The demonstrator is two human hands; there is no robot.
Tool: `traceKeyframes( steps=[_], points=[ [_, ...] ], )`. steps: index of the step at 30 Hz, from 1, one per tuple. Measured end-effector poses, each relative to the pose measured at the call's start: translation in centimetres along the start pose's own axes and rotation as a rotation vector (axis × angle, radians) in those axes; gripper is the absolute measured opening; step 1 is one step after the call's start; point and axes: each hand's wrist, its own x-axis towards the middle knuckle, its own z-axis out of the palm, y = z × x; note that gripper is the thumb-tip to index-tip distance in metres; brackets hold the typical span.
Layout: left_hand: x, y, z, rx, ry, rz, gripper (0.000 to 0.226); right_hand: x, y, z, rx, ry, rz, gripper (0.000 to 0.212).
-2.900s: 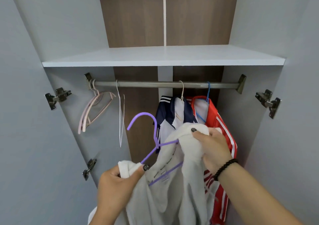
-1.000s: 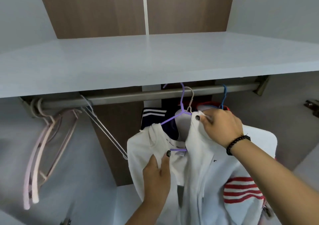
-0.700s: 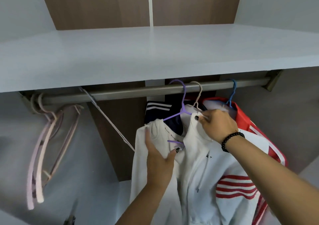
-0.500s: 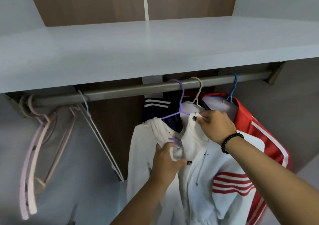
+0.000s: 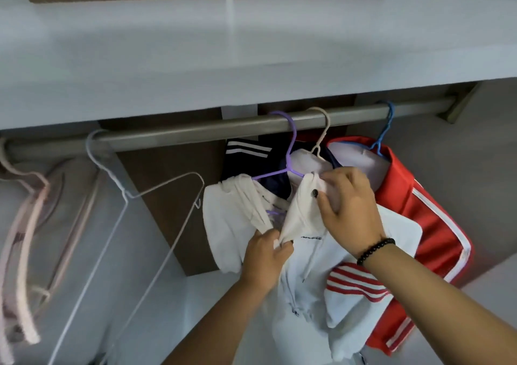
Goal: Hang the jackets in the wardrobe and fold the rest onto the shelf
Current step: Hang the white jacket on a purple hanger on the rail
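Head view: left hand [image 5: 264, 255] pinches both front edges of the white jacket [image 5: 302, 266] together just below the collar, fingers curled tight on the fabric. Right hand [image 5: 347, 205] grips the right collar/shoulder of the same jacket, thumb and fingers closed on the cloth near the hanger arm; black bead bracelet [image 5: 376, 251] on that wrist.

Counts: three jackets on the rail [image 5: 195, 134]: white one nearest, navy jacket [image 5: 251, 155] with white stripes behind it, red jacket [image 5: 419, 211] with white side stripes at right. Three loaded hangers: purple hanger [image 5: 289, 152] carrying the white jacket, beige hanger [image 5: 321, 138], blue hanger [image 5: 384, 132]. Empty hangers at left: one white wire hanger [image 5: 156, 219], tilted, plus a bunch of pink hangers [image 5: 25, 252], number unclear from blur.

White jacket: off-white, zip front, hood or collar bunched at top, small dark logo on chest, red-striped sleeve on right side, hanging centre-right under the grey shelf [image 5: 251, 57], purple hook over the rail.
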Motion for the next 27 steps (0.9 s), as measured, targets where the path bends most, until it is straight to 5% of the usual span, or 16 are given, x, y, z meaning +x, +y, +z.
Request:
traceKeyframes(
  steps=[3, 6, 12, 14, 19, 21, 24, 27],
  points=[
    [-0.6, -1.1, -0.5, -0.029, -0.025, 0.015, 0.027, -4.2, 0.9, 0.2, -0.054, 0.119, -0.205, 0.031],
    [-1.4, -1.1, -0.7, -0.065, -0.032, -0.031, 0.033, -9.3, 2.4, 0.9, -0.037, -0.046, -0.261, 0.019],
    [-5.5, 0.6, -3.5, -0.164, -0.082, -0.129, 0.036, -14.5, 2.1, 2.7, 0.17, -0.933, 0.13, 0.039],
    [-7.2, 1.8, -4.2, -0.175, -0.109, -0.143, 0.015, -15.5, 1.1, 3.1, 0.332, -1.028, 0.245, 0.051],
    [-9.8, 5.6, -5.9, -0.158, -0.051, -0.132, 0.022, -18.5, -2.4, 3.9, 0.651, -1.111, 0.432, 0.095],
    [-10.6, 7.0, -6.3, -0.199, -0.017, -0.154, 0.02, -19.0, -3.2, 4.0, 0.685, -1.068, 0.412, 0.079],
    [-11.8, 8.9, -7.1, -0.236, 0.016, -0.191, 0.007, -19.2, -3.9, 3.5, 0.688, -1.034, 0.384, 0.025],
    [-12.9, 10.2, -8.8, -0.361, 0.033, -0.232, 0.031, -18.9, -4.3, 1.8, 0.781, -1.063, 0.327, 0.027]
  ],
)
